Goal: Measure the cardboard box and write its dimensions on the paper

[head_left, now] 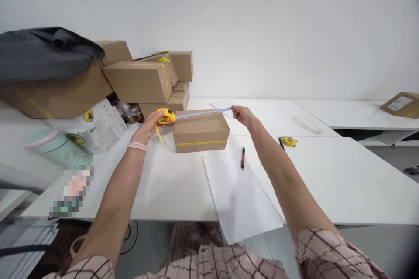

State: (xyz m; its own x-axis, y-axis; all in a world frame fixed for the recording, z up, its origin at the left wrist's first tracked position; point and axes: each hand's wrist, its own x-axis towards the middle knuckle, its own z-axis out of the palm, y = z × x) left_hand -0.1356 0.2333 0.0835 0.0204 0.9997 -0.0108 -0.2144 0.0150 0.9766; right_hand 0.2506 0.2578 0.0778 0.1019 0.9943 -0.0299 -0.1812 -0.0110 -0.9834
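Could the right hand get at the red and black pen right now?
Probably yes: the pen lies uncovered, though the right hand would likely need to release the tape blade it pinches first.

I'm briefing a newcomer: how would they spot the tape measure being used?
On the white table, find the brown box near the middle. The yellow tape measure is in the left hand, near that box's far left corner. Unlike the other tape measure, lying farther right, its blade is drawn out to the right hand.
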